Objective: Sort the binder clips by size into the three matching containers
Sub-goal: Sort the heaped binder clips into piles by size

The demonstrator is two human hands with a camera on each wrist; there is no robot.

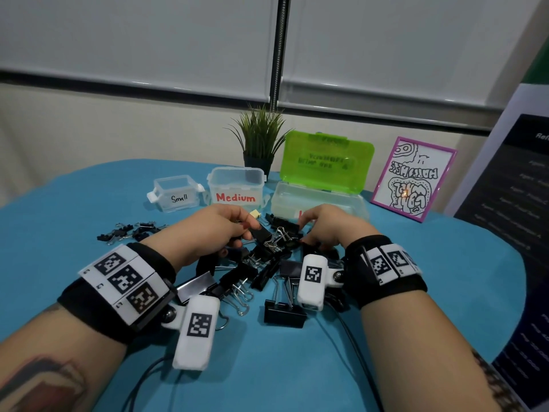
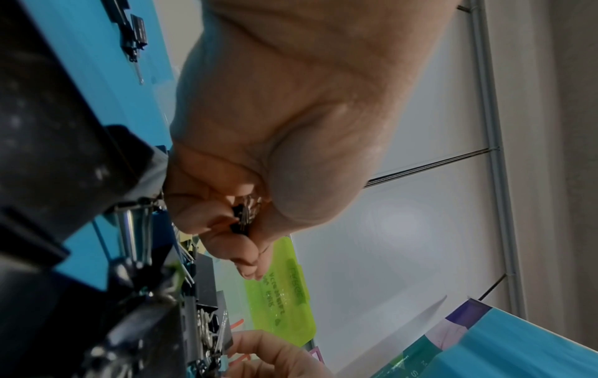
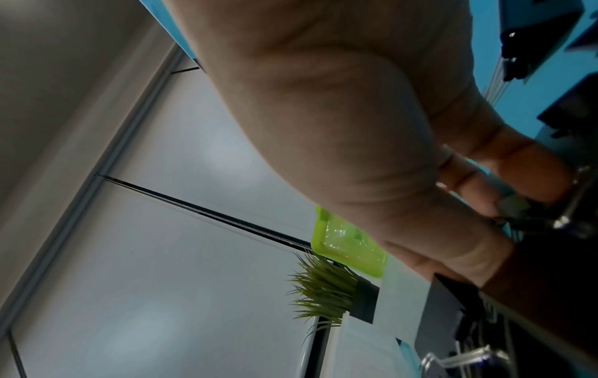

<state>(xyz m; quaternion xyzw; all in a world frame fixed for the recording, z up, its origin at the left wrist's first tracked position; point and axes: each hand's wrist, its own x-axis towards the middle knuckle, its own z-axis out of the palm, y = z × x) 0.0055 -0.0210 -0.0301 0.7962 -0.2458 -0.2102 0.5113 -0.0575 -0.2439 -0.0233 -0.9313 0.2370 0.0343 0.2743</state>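
Observation:
A heap of black binder clips (image 1: pixel 267 263) of mixed sizes lies mid-table. My left hand (image 1: pixel 246 230) hovers over its far left side, fingers curled round a small black clip (image 2: pixel 241 217) with silver handles, tucked against the palm. My right hand (image 1: pixel 303 233) reaches into the heap's far right side, fingers and thumb curled onto a black clip (image 1: pixel 285 226) that lies in the pile. Behind stand three containers: a clear box marked Small (image 1: pixel 175 191), a taller one marked Medium (image 1: pixel 236 185), and a clear case (image 1: pixel 318 200) with a raised green lid (image 1: pixel 326 162).
Several small clips (image 1: pixel 127 230) lie apart at the left on the blue cloth (image 1: pixel 416 292). A large clip (image 1: pixel 285 313) sits nearest me. A potted plant (image 1: pixel 258 144) and a framed drawing (image 1: pixel 413 179) stand at the back. A dark banner (image 1: pixel 520 233) is at the right.

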